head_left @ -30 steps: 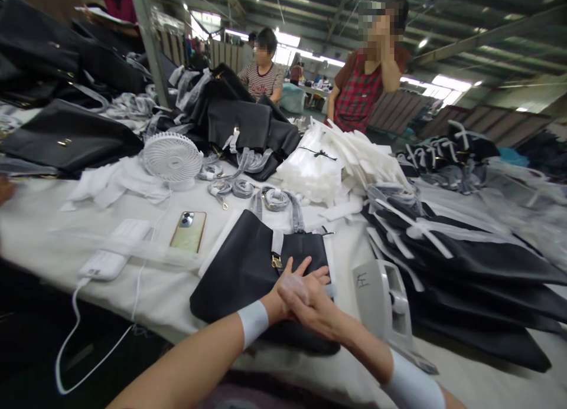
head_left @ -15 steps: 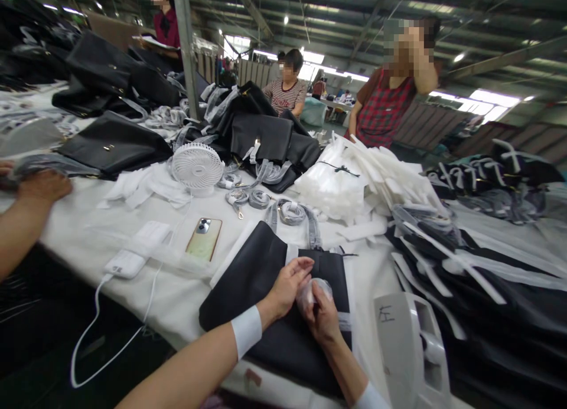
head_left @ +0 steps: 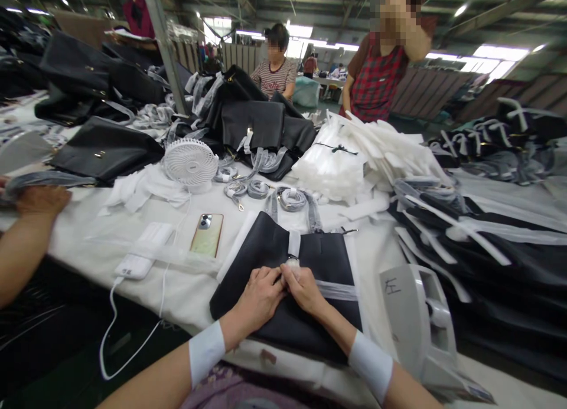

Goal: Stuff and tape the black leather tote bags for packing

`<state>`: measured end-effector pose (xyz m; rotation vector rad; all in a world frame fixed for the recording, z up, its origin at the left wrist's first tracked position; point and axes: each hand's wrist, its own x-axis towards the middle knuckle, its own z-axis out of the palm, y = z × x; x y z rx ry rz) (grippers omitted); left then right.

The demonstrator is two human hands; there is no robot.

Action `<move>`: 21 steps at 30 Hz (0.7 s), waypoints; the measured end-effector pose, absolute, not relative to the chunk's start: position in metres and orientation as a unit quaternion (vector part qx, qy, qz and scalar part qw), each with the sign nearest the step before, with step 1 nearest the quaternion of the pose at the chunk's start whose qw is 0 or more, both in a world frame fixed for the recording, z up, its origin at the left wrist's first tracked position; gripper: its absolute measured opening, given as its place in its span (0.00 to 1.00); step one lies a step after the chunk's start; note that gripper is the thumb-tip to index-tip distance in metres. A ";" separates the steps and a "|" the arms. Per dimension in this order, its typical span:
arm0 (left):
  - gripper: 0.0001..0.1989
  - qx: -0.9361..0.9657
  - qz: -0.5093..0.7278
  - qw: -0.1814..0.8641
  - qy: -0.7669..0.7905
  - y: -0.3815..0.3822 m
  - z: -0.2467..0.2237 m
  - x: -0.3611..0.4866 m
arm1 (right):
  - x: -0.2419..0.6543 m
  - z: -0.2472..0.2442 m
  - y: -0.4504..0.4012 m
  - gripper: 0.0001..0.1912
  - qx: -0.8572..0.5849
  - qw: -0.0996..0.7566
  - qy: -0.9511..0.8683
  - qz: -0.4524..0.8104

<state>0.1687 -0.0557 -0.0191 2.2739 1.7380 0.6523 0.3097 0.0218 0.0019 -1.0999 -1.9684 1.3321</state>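
Note:
A black handbag (head_left: 260, 249) lies flat on the white-covered table, with a white strip (head_left: 293, 244) across its top middle and a clear plastic band (head_left: 334, 290) to the right. Both my hands meet at its metal clasp (head_left: 292, 258), just below the strip. My right hand (head_left: 306, 288) is closed, thumb and fingers pinching a small piece of whitish plastic film (head_left: 293, 265). Against it, my left hand (head_left: 260, 297) has its fingers bent and pressed together at the same spot. Whatever those left fingertips grip is hidden.
A phone (head_left: 207, 235), a white power bank (head_left: 146, 252) with a cable and a small fan (head_left: 190, 163) lie left. Wrapped straps (head_left: 292, 200) sit behind the bag. At right are a tape dispenser (head_left: 401, 308) and stacked black bags (head_left: 496, 291). A co-worker's hand (head_left: 43, 200) is far left.
The crumpled clear plastic in my right hand is now mostly out of sight. Both hands have come together and down onto the clasp, and the view has tilted slightly.

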 end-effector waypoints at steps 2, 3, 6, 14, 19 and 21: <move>0.16 0.752 0.279 0.140 0.581 -0.055 -0.015 0.165 | 0.308 -0.003 0.021 0.29 -0.401 0.258 -0.749 0.459; 0.16 0.726 0.323 0.166 0.584 -0.056 -0.012 0.163 | 0.308 -0.005 0.021 0.29 -0.396 0.257 -0.761 0.446; 0.16 0.591 0.431 0.273 0.625 -0.055 -0.001 0.159 | 0.308 -0.006 0.022 0.26 -0.375 0.249 -0.793 0.410; 0.14 0.573 0.338 0.296 0.685 -0.035 0.007 0.157 | 0.309 -0.003 0.022 0.04 -0.316 0.226 -0.853 0.349; 0.15 0.544 0.361 0.280 0.704 -0.034 0.002 0.151 | 0.303 -0.010 0.024 0.10 -0.311 0.246 -0.854 0.338; 0.12 0.519 0.386 0.265 0.715 -0.043 0.004 0.141 | 0.301 -0.012 0.026 0.11 -0.307 0.251 -0.856 0.333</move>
